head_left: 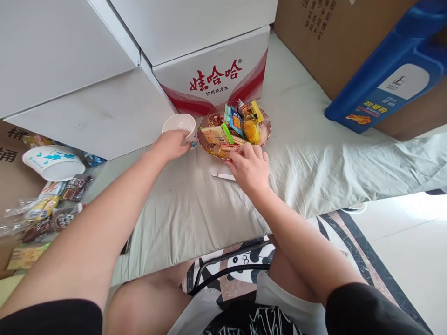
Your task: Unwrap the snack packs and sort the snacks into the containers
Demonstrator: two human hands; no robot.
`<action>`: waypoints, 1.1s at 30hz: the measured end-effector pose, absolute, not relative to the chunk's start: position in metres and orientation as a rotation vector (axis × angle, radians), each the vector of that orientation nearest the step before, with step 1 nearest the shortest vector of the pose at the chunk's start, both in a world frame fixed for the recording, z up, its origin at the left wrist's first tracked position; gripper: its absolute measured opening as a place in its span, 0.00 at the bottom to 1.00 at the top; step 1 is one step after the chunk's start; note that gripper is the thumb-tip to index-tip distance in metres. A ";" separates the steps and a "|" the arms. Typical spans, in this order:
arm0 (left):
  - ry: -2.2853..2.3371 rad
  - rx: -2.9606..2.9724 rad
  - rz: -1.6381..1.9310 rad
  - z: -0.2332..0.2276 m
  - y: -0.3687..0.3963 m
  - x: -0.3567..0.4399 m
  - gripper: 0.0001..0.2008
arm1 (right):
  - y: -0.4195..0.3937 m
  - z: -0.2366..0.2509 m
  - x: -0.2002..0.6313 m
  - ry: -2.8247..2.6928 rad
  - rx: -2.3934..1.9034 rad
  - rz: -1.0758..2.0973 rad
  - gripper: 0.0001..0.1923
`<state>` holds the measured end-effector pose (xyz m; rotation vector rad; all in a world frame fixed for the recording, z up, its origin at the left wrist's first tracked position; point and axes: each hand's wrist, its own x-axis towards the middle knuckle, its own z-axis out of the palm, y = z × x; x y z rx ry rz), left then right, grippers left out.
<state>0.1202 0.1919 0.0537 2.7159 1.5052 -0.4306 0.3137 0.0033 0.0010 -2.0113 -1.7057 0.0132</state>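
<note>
My left hand (172,144) grips the near side of a white paper cup (179,123) standing on the cloth-covered surface. My right hand (249,165) rests at the near rim of a pinkish glass dish (264,132) piled with several wrapped snacks (233,126), its fingertips touching a packet at the dish's front edge. A white pen-like stick (222,176) lies on the cloth just left of my right hand.
A white carton with red lettering (213,74) stands behind the dish, larger white boxes (70,60) to its left. A blue jug (391,74) leans on brown cardboard at right. A white bowl (54,163) and loose snack packets (42,214) lie at left.
</note>
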 end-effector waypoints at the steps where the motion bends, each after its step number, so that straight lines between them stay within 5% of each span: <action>1: 1.458 2.752 -0.421 0.053 0.188 0.121 0.22 | 0.005 0.002 0.318 -1.706 -2.031 0.024 0.09; 11: 0.905 2.872 -0.249 0.047 0.158 0.189 0.18 | 0.007 -0.008 0.421 -1.391 -2.178 -0.101 0.08; 23: 0.634 2.941 0.159 0.028 0.174 0.312 0.12 | 0.149 0.007 0.545 -1.481 -2.251 -0.178 0.14; 33: 0.727 2.829 0.562 0.000 0.226 0.386 0.20 | 0.247 0.047 0.593 -1.299 -1.969 0.412 0.16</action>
